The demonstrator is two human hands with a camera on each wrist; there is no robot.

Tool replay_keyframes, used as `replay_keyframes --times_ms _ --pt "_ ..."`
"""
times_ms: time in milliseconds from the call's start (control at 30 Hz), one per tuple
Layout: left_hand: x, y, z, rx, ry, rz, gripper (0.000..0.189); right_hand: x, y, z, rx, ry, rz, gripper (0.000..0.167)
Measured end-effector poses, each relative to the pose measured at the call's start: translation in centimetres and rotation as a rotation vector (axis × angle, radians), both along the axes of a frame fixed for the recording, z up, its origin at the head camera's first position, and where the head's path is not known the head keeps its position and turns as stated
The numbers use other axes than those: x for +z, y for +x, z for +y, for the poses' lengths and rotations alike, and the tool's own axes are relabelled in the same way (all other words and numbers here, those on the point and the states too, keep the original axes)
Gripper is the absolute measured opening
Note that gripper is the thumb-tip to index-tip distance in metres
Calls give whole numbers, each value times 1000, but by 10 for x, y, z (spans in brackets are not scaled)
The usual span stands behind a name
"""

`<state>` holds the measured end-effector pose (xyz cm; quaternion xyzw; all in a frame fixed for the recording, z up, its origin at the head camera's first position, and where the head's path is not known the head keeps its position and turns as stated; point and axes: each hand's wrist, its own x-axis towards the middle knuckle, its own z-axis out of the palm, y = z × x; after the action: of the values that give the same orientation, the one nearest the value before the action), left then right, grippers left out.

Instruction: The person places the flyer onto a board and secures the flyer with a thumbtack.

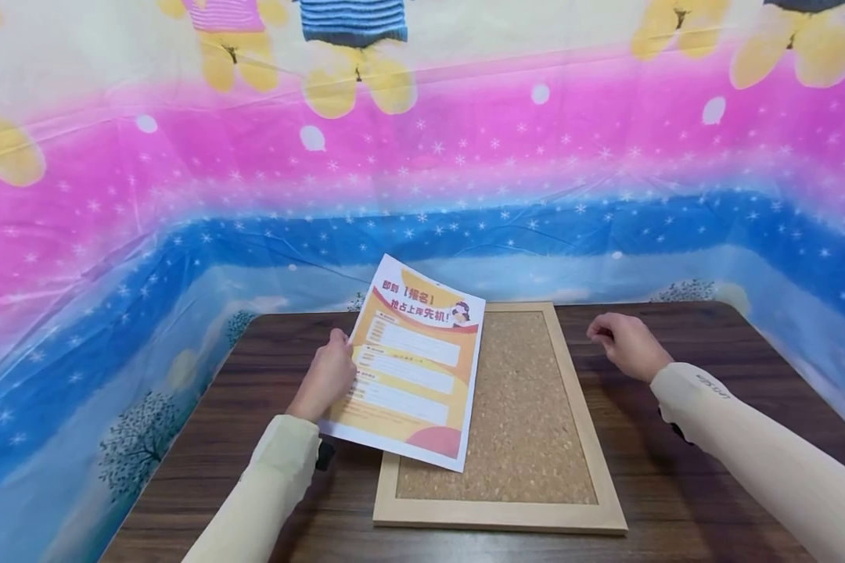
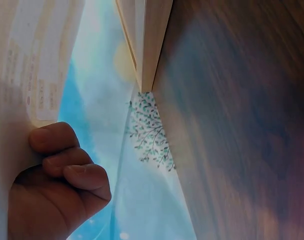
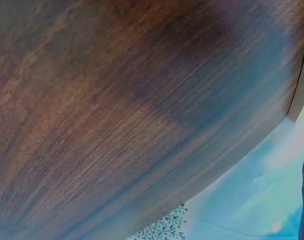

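Pinches in the left grip (image 1: 329,374), fingers curled, the left edge of one orange-and-white printed sheet (image 1: 415,371), raised and tilted, covering the left part of one wood-framed cork board (image 1: 528,407) in the head view. Holds the right grip (image 1: 632,346) above the dark wood-grain surface (image 1: 653,485), just right of the cork board, fingers loosely bent, with nothing visible in its hold. Includes, behind the surface, one pink-and-blue printed cloth (image 1: 422,176).

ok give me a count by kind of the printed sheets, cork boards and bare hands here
Printed sheet: 1, held by the left hand
Wood-framed cork board: 1
Bare hands: 2, the left hand and the right hand
Total: 4
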<state>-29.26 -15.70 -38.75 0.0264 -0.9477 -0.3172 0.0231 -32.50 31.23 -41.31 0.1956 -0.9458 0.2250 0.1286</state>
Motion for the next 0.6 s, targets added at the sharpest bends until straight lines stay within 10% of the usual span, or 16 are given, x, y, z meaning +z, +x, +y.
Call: replay_keyframes --times_ms 600 --pt "-23 -8 33 -14 -34 -51 33 9 -2 -9 15 -12 24 18"
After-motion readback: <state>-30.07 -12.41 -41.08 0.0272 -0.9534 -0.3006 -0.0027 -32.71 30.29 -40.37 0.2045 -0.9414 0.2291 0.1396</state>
